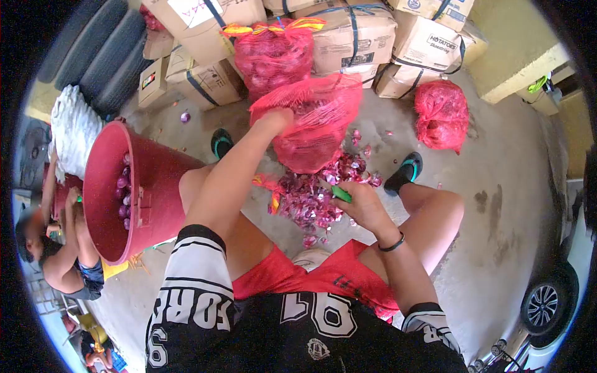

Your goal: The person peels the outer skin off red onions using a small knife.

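Note:
My left hand (283,119) is at the open mouth of a red mesh bag (311,146) between my knees; the netting hides its fingers, so I cannot see what they hold. In my right hand (365,208) a small knife with a green handle (341,194) is gripped, over a pile of purple onion skins (308,202) on the floor. To my left stands a large red plastic tub (158,180), tilted, with several peeled-looking red onions (124,189) inside.
A full mesh bag of onions (273,62) stands against stacked cardboard boxes (354,40). Another red bag (440,112) sits at the right. Tyres (93,50) and a white sack (74,130) lie left, near a seated person (65,248). A car wheel (542,304) is at far right.

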Available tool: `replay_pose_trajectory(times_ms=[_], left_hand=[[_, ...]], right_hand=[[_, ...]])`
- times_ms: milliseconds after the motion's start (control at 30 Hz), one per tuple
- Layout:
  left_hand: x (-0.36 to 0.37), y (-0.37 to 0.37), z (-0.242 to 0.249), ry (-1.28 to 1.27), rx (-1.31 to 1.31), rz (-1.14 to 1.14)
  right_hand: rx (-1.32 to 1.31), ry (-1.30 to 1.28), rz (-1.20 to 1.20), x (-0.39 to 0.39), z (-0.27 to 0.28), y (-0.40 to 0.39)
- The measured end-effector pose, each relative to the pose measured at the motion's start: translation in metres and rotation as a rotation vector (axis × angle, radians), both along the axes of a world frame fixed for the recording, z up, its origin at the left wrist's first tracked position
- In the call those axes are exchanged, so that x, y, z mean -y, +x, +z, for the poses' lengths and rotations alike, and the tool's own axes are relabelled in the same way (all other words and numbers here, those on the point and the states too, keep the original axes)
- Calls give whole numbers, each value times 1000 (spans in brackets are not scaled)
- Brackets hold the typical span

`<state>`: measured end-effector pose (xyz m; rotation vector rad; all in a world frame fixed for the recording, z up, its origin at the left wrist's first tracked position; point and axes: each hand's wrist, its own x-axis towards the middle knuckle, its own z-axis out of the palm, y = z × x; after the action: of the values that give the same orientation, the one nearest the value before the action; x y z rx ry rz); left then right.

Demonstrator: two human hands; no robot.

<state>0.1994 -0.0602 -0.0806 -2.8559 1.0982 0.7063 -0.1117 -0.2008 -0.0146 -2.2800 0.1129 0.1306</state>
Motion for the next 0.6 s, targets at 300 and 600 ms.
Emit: replay_pose_trajectory(times_ms=[300, 600], left_hand=[[16, -9, -16, -357, -39, 60], [-5, -5, 17, -880, -300, 87]], right_hand=[[-19, -3, 17, -5, 10, 9], [147, -3, -153, 9, 2, 9]])
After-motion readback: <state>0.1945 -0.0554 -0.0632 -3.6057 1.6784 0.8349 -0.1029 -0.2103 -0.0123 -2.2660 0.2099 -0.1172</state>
